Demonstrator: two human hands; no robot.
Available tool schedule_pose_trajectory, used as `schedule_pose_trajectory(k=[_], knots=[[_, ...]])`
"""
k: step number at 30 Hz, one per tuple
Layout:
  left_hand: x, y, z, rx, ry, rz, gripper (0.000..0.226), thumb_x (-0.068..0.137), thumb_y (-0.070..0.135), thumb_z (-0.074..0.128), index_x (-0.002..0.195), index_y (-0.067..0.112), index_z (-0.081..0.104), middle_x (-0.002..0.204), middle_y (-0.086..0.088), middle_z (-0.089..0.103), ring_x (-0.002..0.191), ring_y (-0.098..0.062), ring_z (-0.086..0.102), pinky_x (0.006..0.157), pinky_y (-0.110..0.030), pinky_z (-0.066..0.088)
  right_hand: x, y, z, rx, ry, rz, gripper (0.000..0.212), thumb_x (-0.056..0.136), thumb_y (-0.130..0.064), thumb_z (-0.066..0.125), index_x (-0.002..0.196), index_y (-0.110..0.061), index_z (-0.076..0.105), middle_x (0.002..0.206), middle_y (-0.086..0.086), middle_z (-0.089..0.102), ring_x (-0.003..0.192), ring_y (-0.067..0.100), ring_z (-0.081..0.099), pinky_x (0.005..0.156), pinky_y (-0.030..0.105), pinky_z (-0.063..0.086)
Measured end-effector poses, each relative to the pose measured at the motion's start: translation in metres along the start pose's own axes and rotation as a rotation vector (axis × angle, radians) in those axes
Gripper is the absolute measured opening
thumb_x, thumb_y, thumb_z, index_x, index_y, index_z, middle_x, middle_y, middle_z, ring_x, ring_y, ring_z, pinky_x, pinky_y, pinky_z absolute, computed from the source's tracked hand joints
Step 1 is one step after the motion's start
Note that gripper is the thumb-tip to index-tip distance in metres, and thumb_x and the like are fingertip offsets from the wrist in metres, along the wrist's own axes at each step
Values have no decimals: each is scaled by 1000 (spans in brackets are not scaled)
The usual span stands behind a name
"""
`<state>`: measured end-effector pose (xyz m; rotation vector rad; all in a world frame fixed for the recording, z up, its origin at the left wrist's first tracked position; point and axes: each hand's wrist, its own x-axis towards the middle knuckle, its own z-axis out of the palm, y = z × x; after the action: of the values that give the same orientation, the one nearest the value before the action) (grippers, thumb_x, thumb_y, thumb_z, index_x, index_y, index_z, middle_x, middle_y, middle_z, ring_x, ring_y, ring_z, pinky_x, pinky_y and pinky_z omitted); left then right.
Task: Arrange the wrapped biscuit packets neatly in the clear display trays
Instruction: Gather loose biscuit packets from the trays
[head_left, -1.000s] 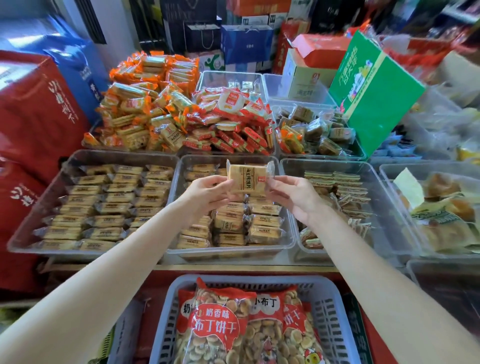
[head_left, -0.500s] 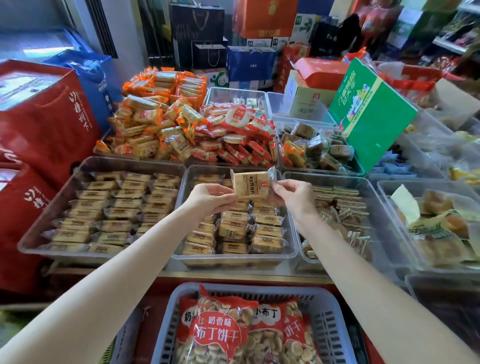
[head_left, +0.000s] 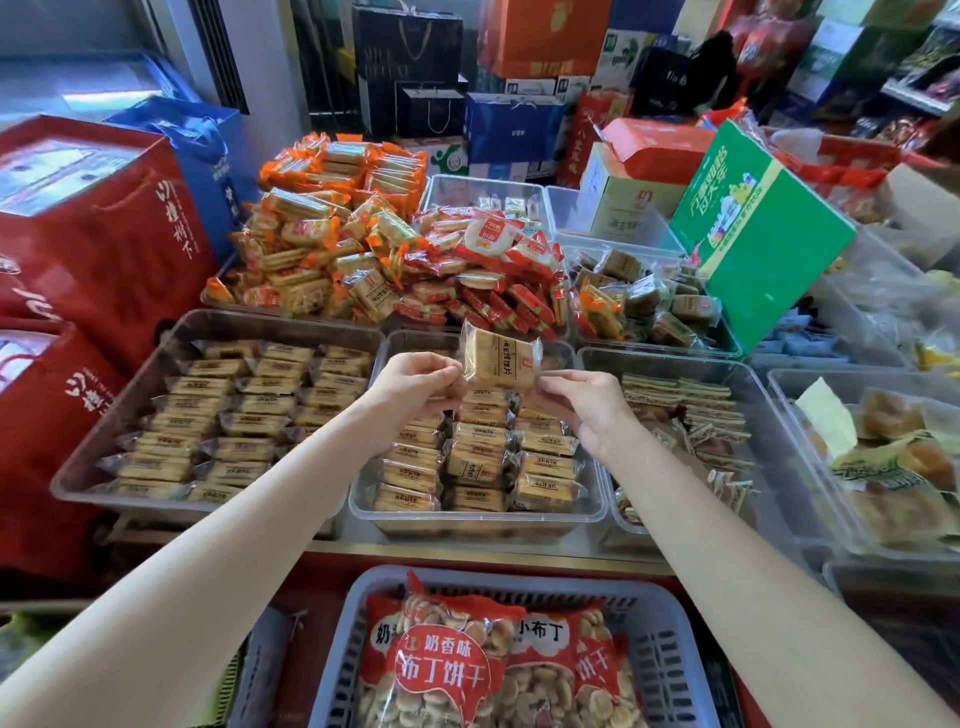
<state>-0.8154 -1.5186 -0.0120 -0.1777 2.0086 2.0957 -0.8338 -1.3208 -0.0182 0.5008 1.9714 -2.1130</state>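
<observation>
A tan wrapped biscuit packet is held up over the far end of the middle clear tray. My left hand pinches its left wrapper edge and my right hand pinches its right edge. Below it, that tray holds rows of the same tan packets. The left clear tray holds several neat rows of similar packets. The right clear tray holds thinner sandwich packets along its left side.
Behind the trays lie heaps of orange packets and red packets. A green box leans at the back right. Red gift boxes stand on the left. A grey basket with red biscuit bags sits nearest me.
The view has shifted down a little between frames. Both hands still hold the same packet by its ends, slightly further out over the far end of the middle tray.
</observation>
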Motion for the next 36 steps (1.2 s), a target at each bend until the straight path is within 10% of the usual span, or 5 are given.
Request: schedule_pose_trajectory(k=[11,18,25,31,36], knots=[[13,-9,-3,34,107,-53,15,94,-1,49,82,5,57,78,-7,59,68,-10,62,71,-18,55,9,2,4,-284,103,-192,11,94,-1,54,91,-7,62,75,8,67,60,15,65,52,19,52],[21,-21,0,179,125,-47,13,85,0,63,87,12,59,86,-7,65,80,-14,65,78,-22,54,13,1,3,-351,-12,-209,18,87,7,59,90,-10,64,86,4,68,76,14,67,74,24,56],[27,-41,-23,501,179,-43,15,83,4,65,94,12,60,94,-7,66,87,-19,63,83,-33,54,30,29,22,-570,58,-150,14,87,4,60,93,-8,64,89,5,66,69,9,62,58,16,51],[19,-66,-48,624,298,-35,20,87,6,63,100,15,52,93,-1,62,79,-8,57,62,-17,45,42,65,63,-581,-11,-53,19,88,2,60,106,-3,64,102,11,68,83,18,67,80,32,57],[22,-72,-50,902,299,47,24,88,3,57,111,7,54,113,-9,56,102,-22,54,82,-30,47,43,70,62,-551,-134,18,34,87,7,58,118,-8,58,107,2,61,101,16,59,81,23,47]])
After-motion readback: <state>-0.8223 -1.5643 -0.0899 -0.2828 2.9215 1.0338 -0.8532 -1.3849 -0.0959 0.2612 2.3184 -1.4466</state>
